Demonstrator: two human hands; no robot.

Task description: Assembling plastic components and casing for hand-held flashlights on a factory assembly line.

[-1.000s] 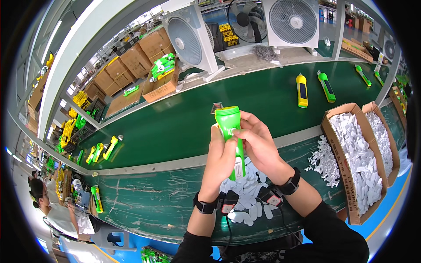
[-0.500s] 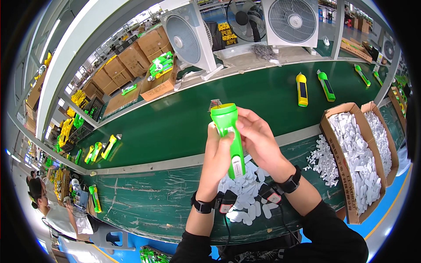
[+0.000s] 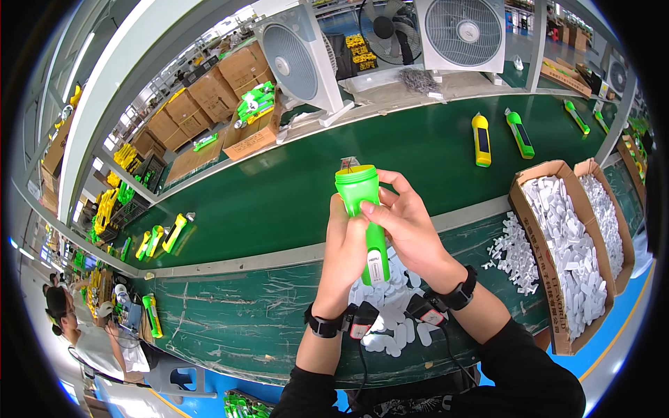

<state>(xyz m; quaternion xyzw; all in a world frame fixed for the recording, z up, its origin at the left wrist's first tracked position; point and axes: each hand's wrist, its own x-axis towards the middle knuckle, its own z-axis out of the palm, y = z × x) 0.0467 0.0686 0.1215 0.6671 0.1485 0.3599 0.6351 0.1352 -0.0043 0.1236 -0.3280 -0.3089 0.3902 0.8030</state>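
A green flashlight body (image 3: 357,185) stands tilted between my two hands, its wide mouth up and away from me. Thin wires and a small metal piece stick out of that mouth. My left hand (image 3: 343,240) is wrapped round its left side, with the thumb on the front. From the right, my right hand (image 3: 412,233) grips it, the thumb pressed on the front over the spot below the wide head. A white label sits near the lower end. Beneath my hands lies a pile of flat white oval plastic pieces (image 3: 398,336), partly hidden by the flashlight.
Cardboard boxes of white plastic parts (image 3: 517,198) stand at the right, beside a heap of small white pieces (image 3: 513,256). Beyond the bench runs a green conveyor belt (image 3: 279,202) carrying yellow and green flashlights (image 3: 481,141). Fans (image 3: 465,31) stand behind it. A co-worker (image 3: 90,341) sits at far left.
My right thumb has moved in onto the flashlight's front, and the right fingers have closed nearer to it. The left thumb has drawn back a little. The flashlight stays almost in place.
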